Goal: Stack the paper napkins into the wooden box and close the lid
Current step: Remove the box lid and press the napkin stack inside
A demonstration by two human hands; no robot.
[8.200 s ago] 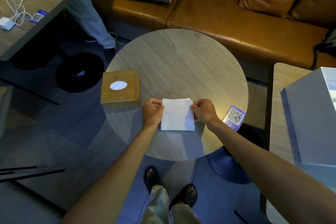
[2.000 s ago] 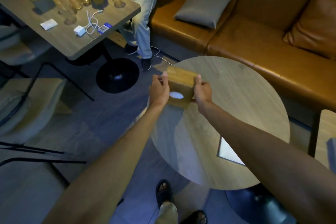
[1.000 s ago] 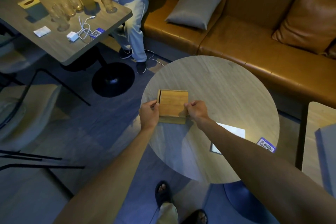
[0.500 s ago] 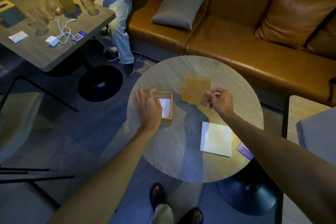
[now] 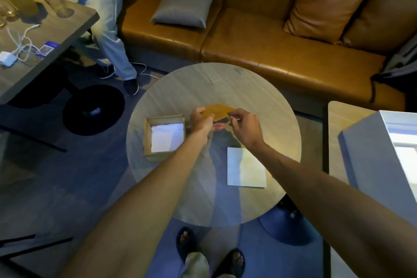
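Note:
The wooden box [image 5: 147, 136] stands open at the left of the round table [image 5: 225, 83], with white napkins [image 5: 167, 137] lying inside it. Its flat wooden lid [image 5: 220, 110] is held above the table's middle, tilted, between both my hands. My left hand [image 5: 200, 119] grips the lid's left edge and my right hand [image 5: 244, 127] pinches its right edge. A stack of white paper napkins [image 5: 246, 168] lies on the table at the right, near my right forearm.
A brown leather sofa [image 5: 259, 52] with cushions runs behind the table. Another table [image 5: 33, 52] with glasses, a charger and cables is at the far left, where a seated person's legs [image 5: 106, 29] show. A white box [image 5: 383, 153] sits on a side table at right.
My left hand has left the open box and moved right to join my right hand on the lid. The lid is now held tilted by both hands. The view shifted slightly.

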